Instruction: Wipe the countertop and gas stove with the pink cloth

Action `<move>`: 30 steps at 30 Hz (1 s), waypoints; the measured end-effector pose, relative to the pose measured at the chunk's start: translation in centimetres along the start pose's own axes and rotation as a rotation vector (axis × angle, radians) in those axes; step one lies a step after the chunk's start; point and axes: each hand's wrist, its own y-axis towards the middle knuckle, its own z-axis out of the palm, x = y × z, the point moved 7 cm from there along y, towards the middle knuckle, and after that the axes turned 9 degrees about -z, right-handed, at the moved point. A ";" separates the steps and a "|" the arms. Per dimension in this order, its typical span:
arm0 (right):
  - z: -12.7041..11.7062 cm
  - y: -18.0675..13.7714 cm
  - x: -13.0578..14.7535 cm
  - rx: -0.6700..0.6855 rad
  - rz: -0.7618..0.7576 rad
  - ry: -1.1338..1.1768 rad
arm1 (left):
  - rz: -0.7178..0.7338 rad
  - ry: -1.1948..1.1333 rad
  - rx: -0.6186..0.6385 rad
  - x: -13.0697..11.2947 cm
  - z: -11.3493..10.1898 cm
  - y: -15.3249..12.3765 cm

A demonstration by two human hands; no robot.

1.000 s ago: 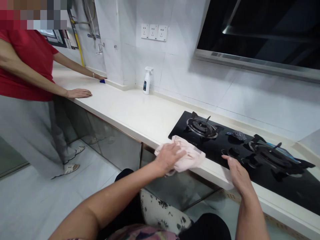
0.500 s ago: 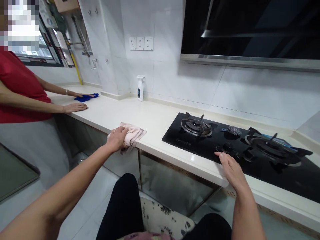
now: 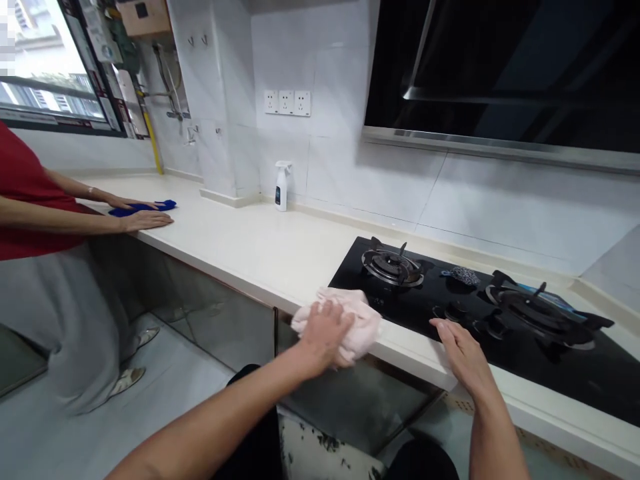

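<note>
Our left hand [image 3: 325, 333] has moved along the bench [image 3: 240, 240] to the near corner of the gas hob [image 3: 415, 310], closed over a bunched pink cloth [image 3: 363, 330], now at the glass edge. Our right hand [image 3: 463, 353] lies open, empty, just before the hob.
</note>
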 end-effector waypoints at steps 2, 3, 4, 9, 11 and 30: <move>-0.2 0.0 0.0 0.007 0.020 0.018 | 0.177 -0.056 -0.066 -5.7 0.2 0.4; -0.3 0.0 0.0 0.010 0.032 0.028 | 0.269 -0.080 -0.118 -8.3 0.2 0.5; -0.4 0.0 -0.2 0.012 0.048 0.042 | 0.347 -0.103 -0.177 -10.7 0.1 0.6; -0.9 -0.6 -2.5 -0.029 0.214 0.137 | 0.438 -0.192 -0.388 -16.1 -0.2 1.1; -0.9 -0.9 -3.3 -0.029 0.255 0.136 | 0.438 -0.212 -0.428 -16.1 -0.2 1.1; -0.1 -0.7 -2.4 0.021 0.142 0.018 | 0.203 -0.165 -0.502 13.4 2.0 -1.8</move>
